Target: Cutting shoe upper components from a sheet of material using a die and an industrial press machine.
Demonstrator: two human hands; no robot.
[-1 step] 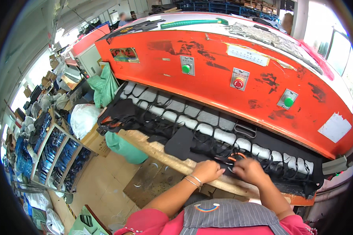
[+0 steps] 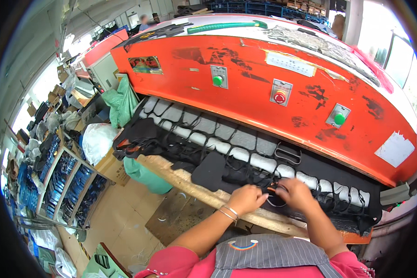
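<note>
My left hand (image 2: 246, 200) is closed in a pinch at the front edge of the bed, its fingertips turned toward my right hand; what it holds, if anything, is hidden. Close beside it, my right hand (image 2: 297, 193) has curled fingers around what looks like orange-handled scissors (image 2: 272, 189), mostly covered by the hand. A thin pale curved strip (image 2: 276, 204) shows between and below the hands. Under them lies a tangle of black cut pieces and strips (image 2: 238, 169). A flat black piece (image 2: 208, 170) rests left of my left hand.
Behind the bed rises an orange machine front (image 2: 180, 78) with green buttons and a red button (image 2: 279, 97). Grey-white pads (image 2: 222, 146) under black strips and a metal loop (image 2: 288, 153) lie below it. A worn wooden edge (image 2: 185, 180) borders the front. Shelves (image 2: 72, 185) stand left.
The orange handle showed more as an open loop before; now my right hand covers more of it. Both hands stay close together, and the view has shifted slightly.
</note>
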